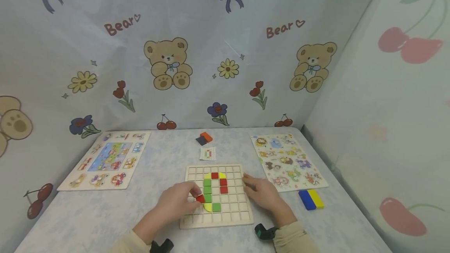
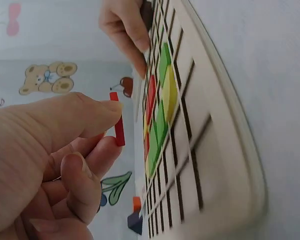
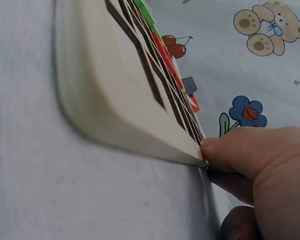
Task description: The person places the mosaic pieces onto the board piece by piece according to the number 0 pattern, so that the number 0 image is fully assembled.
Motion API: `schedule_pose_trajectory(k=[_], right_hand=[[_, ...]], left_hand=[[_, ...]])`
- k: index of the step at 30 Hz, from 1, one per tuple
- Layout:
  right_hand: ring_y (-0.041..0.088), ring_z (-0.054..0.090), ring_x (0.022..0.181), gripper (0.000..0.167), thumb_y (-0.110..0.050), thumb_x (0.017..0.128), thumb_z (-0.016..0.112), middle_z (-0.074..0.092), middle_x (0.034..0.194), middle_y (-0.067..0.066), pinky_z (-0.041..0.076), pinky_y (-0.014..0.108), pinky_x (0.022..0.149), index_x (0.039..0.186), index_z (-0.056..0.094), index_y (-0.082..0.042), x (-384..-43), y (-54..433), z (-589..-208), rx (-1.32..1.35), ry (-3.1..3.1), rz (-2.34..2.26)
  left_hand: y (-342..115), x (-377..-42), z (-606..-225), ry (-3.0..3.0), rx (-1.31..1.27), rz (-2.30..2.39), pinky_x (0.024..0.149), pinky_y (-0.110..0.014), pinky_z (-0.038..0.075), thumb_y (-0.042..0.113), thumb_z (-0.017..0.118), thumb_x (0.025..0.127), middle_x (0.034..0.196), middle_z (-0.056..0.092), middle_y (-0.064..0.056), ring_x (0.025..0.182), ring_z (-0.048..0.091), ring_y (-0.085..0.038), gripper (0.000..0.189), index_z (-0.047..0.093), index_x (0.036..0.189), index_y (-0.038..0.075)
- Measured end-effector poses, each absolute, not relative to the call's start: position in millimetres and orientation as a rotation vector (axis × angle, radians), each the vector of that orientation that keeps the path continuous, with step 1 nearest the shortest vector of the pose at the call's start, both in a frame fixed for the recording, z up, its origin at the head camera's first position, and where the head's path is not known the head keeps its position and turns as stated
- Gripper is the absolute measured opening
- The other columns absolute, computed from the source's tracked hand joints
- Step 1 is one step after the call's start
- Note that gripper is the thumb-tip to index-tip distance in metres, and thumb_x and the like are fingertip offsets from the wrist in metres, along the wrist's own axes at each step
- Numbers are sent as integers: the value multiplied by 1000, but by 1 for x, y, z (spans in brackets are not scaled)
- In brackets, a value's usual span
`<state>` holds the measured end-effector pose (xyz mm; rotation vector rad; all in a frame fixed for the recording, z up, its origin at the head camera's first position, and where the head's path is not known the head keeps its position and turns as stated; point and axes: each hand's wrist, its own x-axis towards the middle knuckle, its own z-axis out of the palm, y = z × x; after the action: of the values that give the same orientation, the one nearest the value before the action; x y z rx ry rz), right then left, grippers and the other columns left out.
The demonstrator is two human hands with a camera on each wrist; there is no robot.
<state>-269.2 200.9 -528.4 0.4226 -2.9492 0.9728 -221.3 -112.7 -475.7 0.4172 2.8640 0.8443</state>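
Between thumb and finger, my left hand (image 1: pixel 177 202) pinches a thin red square tile (image 2: pixel 118 120), held on edge just above the left part of a wooden grid board (image 1: pixel 239 206). My right hand (image 1: pixel 263 193) grips the board's right edge, thumb on the rim as the right wrist view shows. On the grid lie green tiles (image 1: pixel 207 182), red tiles (image 1: pixel 223 186) and yellow rounded tiles (image 1: pixel 208 207), forming a curved outline. Part of the grid's left side is hidden behind my left hand.
A small pattern card (image 1: pixel 208 154) lies behind the board, with black (image 1: pixel 201 140) and orange pieces (image 1: pixel 206 137) beyond. Picture puzzle boards stand left (image 1: pixel 81 184) and right (image 1: pixel 260 155). Blue (image 1: pixel 307 200) and yellow blocks (image 1: pixel 315 198) lie at right.
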Motion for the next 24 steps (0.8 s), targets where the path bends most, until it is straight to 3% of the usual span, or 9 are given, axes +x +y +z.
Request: schedule_pose_trajectory(k=[9, 24], right_hand=[[30, 53, 140, 41, -25, 100, 66, 57, 150, 0, 43, 52, 112, 139, 65, -10, -271, 205, -530, 478, -2931, 981], [29, 53, 140, 41, -26, 100, 66, 57, 150, -1, 43, 52, 112, 138, 66, -10, -272, 204, -532, 491, -2928, 975]], left_hand=[[-55, -241, -490, 2829, 643, 829, 67, -28, 50, 29, 84, 86, 89, 68, 17, 78, 59, -2, 13, 73, 94, 26], [-40, -253, -496, 2848, 716, 692, 62, -26, 46, 22, 83, 86, 81, 70, 19, 69, 54, -3, 6, 81, 90, 26]])
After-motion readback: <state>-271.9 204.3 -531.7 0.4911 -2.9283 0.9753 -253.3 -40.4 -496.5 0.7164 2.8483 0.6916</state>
